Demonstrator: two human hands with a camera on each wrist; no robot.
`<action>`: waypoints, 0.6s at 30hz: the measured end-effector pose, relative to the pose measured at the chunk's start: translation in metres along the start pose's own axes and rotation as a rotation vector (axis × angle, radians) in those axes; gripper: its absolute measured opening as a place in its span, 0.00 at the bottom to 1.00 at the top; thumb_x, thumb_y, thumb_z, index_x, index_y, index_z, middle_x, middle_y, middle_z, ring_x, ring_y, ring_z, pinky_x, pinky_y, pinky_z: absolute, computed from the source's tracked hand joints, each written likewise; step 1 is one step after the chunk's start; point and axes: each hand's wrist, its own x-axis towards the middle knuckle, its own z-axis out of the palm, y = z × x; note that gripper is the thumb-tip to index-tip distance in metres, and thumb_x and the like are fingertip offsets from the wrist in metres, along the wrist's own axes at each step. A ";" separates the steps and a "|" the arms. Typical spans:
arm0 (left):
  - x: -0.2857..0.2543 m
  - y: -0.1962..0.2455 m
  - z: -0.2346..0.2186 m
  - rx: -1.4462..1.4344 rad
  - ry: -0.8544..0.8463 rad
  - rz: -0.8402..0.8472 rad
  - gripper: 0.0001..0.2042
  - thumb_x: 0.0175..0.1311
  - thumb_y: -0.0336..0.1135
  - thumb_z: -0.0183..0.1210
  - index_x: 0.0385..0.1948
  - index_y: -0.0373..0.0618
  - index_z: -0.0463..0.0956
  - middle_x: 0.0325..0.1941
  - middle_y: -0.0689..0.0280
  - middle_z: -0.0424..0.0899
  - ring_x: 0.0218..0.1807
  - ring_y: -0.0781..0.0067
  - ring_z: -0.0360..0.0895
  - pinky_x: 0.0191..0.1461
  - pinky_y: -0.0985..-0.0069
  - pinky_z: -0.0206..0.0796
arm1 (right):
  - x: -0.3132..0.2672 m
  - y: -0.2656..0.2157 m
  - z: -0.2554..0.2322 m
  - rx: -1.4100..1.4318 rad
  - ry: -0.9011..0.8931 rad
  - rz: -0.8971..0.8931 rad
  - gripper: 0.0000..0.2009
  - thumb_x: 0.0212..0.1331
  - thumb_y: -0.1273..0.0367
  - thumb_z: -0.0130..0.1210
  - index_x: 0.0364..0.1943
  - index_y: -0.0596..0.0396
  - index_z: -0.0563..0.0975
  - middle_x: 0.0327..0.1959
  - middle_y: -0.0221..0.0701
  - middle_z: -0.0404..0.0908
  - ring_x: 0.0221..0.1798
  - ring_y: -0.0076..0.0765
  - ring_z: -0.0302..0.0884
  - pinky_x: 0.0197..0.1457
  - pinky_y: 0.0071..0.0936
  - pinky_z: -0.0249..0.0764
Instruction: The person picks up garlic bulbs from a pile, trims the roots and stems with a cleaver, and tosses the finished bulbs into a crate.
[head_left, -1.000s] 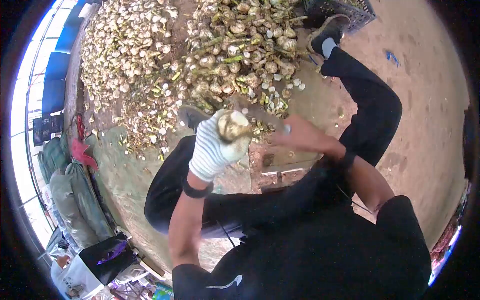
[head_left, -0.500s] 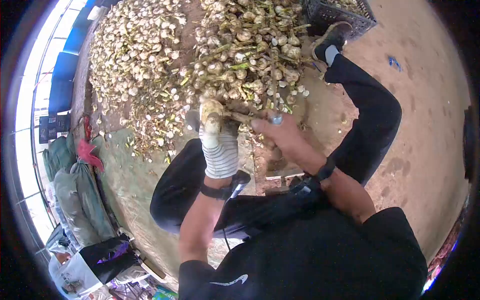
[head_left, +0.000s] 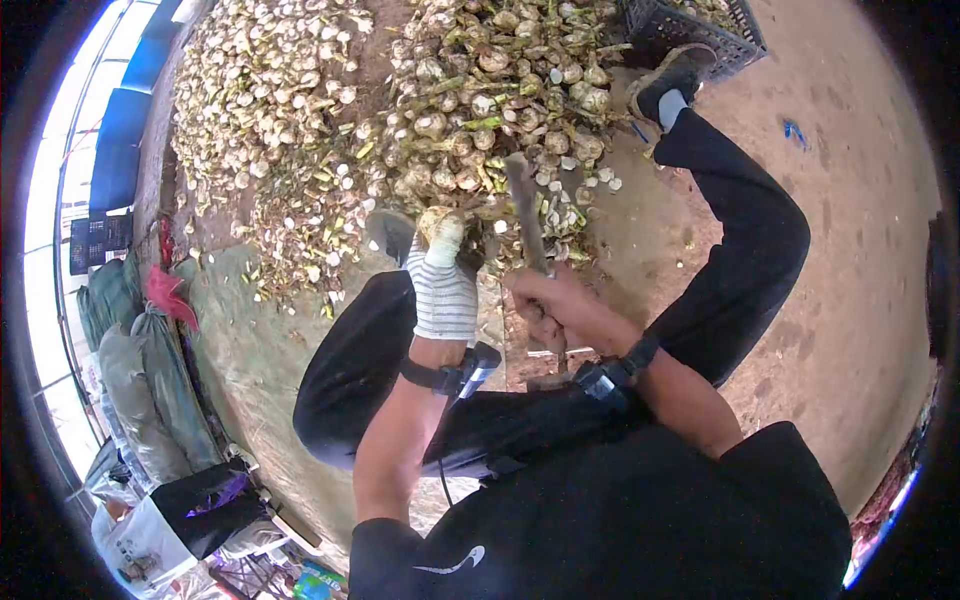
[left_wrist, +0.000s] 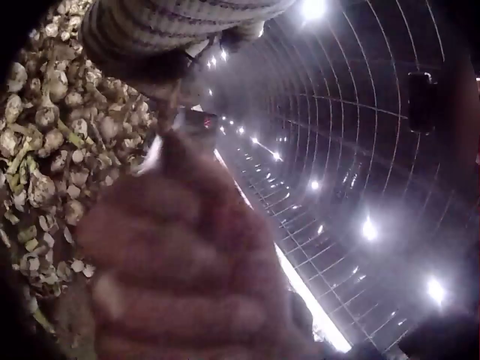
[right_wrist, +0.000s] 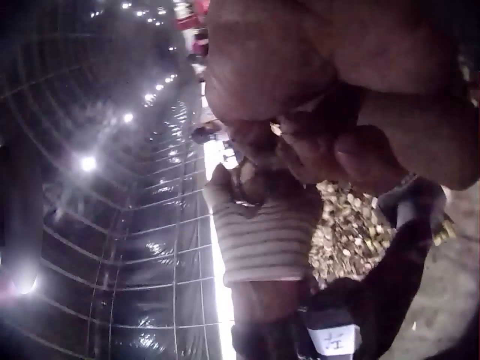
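Observation:
My left hand [head_left: 441,250], in a white striped glove [left_wrist: 172,30], grips a pale round bulb [head_left: 439,226] at the near edge of the heap, in front of my knees. Just to its right, my bare right hand [head_left: 543,303] is wrapped round the handle of a long knife [head_left: 524,210]. The blade points away from me, over the trimmed pieces. In the right wrist view the right hand [right_wrist: 337,90] fills the top and the gloved hand [right_wrist: 262,232] sits below it. The left wrist view shows the right hand only as a blur.
A big heap of bulbs with green stalks [head_left: 490,80] lies ahead, and another heap [head_left: 260,80] to its left. Cut ends [head_left: 570,205] litter the dirt. A dark crate [head_left: 700,20] stands by my right shoe [head_left: 665,75]. Green sacks [head_left: 150,390] lie at the left.
The left hand brought the bulb down from near my face to the edge of the heap. The right hand came in from the right and now holds the knife with its blade pointing forward.

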 end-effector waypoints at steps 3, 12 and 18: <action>0.017 0.054 0.007 -0.116 0.045 0.057 0.13 0.62 0.44 0.56 0.39 0.46 0.72 0.44 0.66 0.79 0.46 0.71 0.74 0.47 0.76 0.68 | 0.035 0.054 -0.022 -0.239 0.011 -0.071 0.18 0.54 0.54 0.57 0.22 0.55 0.73 0.14 0.24 0.68 0.11 0.21 0.63 0.14 0.22 0.60; 0.004 0.156 -0.003 -0.255 0.159 0.338 0.32 0.62 0.56 0.53 0.55 0.32 0.68 0.56 0.50 0.74 0.60 0.56 0.69 0.60 0.64 0.65 | 0.188 -0.019 -0.089 -1.393 0.531 -0.696 0.13 0.52 0.65 0.56 0.37 0.60 0.77 0.43 0.48 0.75 0.35 0.58 0.78 0.37 0.46 0.74; 0.020 0.119 0.002 -0.167 0.124 0.145 0.25 0.65 0.50 0.52 0.54 0.37 0.70 0.47 0.58 0.78 0.46 0.64 0.76 0.46 0.71 0.72 | 0.241 -0.052 -0.126 -1.915 0.196 -0.619 0.13 0.47 0.70 0.57 0.40 0.53 0.78 0.46 0.49 0.72 0.36 0.54 0.79 0.36 0.45 0.77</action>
